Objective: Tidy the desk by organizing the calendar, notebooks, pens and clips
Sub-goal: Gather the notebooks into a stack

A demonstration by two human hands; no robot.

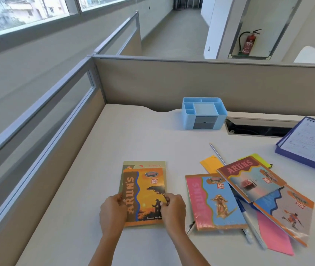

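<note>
An orange notebook (145, 191) lies on top of a greenish one (145, 163) at the desk's middle. My left hand (112, 212) grips its left edge and my right hand (173, 210) its right edge. To the right lie a pink-and-blue notebook (213, 202), a maroon one (249, 177) and an orange-edged one (291, 212), overlapping. Pens (249, 225) poke out beneath them, and a thin pen (217, 153) lies farther back. A spiral calendar (312, 143) rests at the right edge.
A light blue desk organizer (203, 113) with small drawers stands at the back against the partition (191, 81). Coloured paper sheets, orange (209, 163), yellow (260, 158) and pink (275, 239), lie under the notebooks. A cable slot (256, 129) opens behind the calendar.
</note>
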